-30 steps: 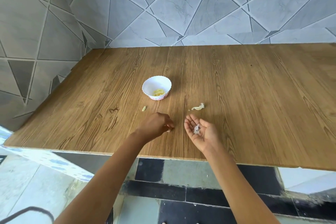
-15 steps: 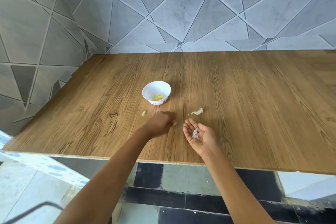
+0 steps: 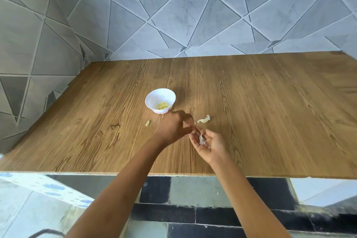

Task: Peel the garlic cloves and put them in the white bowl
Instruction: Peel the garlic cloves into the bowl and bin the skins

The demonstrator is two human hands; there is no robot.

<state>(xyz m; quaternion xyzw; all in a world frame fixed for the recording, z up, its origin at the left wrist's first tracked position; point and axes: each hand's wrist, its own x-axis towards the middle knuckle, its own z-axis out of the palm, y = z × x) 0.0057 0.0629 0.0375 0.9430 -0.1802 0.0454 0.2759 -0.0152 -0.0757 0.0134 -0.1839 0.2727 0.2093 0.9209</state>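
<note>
Your left hand (image 3: 173, 126), fingers curled, contents hidden, is now reaching your cupped right hand (image 3: 209, 144), which is cradling papery garlic skin (image 3: 201, 139). Peeled yellowish cloves (image 3: 163, 105) are sitting in the small white scalloped bowl (image 3: 154, 95); one loose clove (image 3: 147, 123) is waiting on the table.

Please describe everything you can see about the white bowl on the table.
The white bowl is small and round, with a scalloped rim and a reddish band around its base. It stands upright on the wooden table, beyond the left hand, which does not touch it. Inside lie pale yellow peeled garlic cloves.
</note>
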